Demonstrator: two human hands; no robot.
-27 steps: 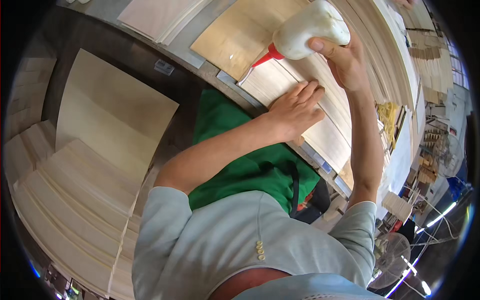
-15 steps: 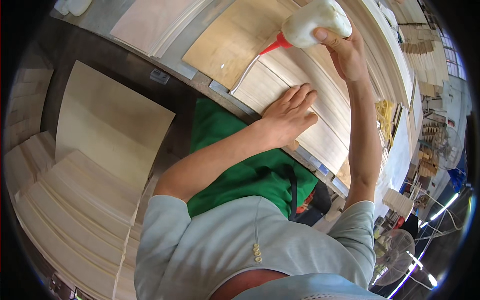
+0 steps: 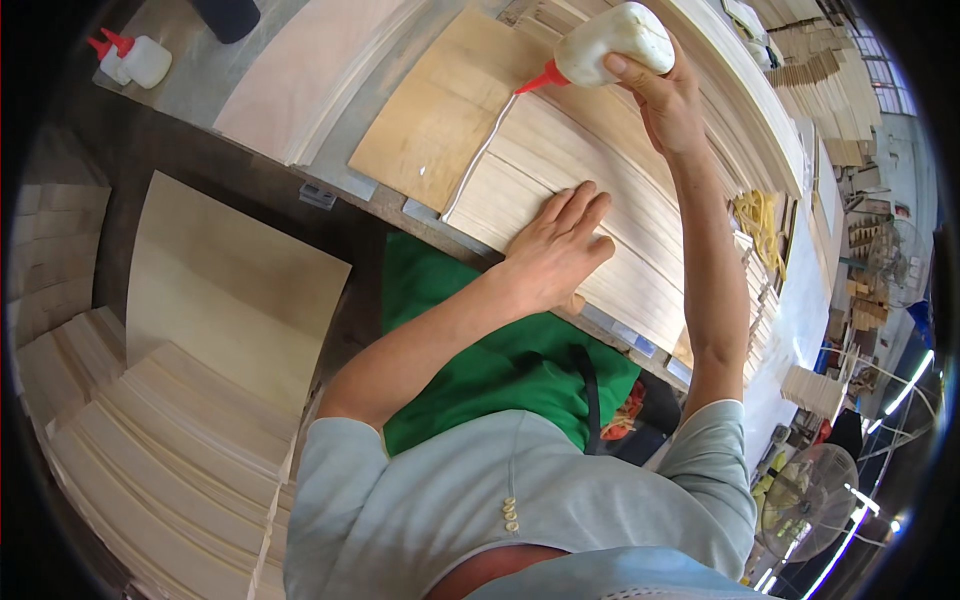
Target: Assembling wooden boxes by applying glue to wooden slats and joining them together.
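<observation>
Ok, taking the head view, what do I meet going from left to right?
Small red-tipped bottles, dark cylinder, white bead line, left hand, right hand, yellow strips, gridded window.

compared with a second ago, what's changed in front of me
The right hand has drawn the bottle farther forward along the end of the pale strips, lengthening the white line. Nothing was taken up or let go: the right hand keeps its grip, and the left hand stays on the strips.
</observation>
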